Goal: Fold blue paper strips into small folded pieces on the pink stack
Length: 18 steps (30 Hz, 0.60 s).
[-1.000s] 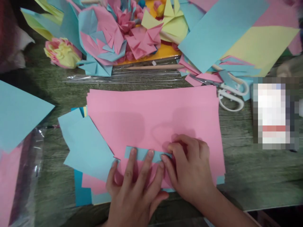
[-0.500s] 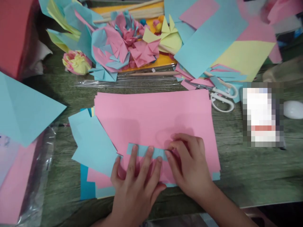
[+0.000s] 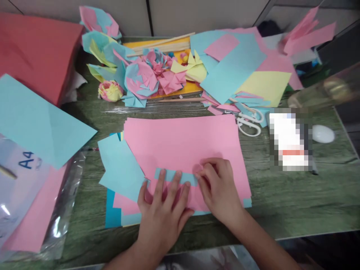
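A narrow light blue paper strip [image 3: 169, 174] lies across a stack of pink paper sheets [image 3: 174, 140]. My left hand [image 3: 161, 210] is spread over the strip, its fingertips resting along it. At the strip's right end, my right hand [image 3: 219, 183] has thumb and fingers pinched together at the paper; the exact grip is partly hidden by the fingers. Left of my left hand, a larger light blue paper piece [image 3: 120, 167] with a notched edge overlaps the stack.
White-handled scissors [image 3: 250, 125] lie beyond the stack's right corner. Folded paper flowers [image 3: 143, 77] and wooden sticks [image 3: 165, 47] are at the back. A phone-sized blurred object [image 3: 291, 140] and a white mouse-shaped object [image 3: 323, 134] sit right. A clear plastic packet [image 3: 60, 210] is left.
My view has shifted, showing more of the table's back and the wall. My left hand stays spread on the strip; my right hand keeps its pinch at the right end.
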Each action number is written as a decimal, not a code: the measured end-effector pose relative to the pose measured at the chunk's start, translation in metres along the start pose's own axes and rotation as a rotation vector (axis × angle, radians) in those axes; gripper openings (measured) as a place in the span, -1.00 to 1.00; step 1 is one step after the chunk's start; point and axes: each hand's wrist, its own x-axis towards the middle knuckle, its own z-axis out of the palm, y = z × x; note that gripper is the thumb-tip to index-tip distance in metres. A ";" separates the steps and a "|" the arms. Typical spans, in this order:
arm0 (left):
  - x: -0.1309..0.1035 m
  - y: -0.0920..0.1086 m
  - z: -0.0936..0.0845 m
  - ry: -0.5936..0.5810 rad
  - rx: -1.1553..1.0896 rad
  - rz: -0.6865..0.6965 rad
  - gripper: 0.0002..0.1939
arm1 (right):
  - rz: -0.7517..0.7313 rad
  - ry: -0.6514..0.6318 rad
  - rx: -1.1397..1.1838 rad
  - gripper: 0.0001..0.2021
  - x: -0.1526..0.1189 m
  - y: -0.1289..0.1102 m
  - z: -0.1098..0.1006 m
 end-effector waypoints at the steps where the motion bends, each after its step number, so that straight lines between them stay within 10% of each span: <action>1: 0.000 0.001 -0.001 0.006 0.004 -0.001 -0.55 | -0.003 -0.001 -0.007 -0.93 0.000 0.000 0.000; 18: 0.022 -0.010 -0.028 0.030 0.374 0.254 -0.61 | 0.021 0.127 0.415 -0.94 -0.005 0.001 -0.020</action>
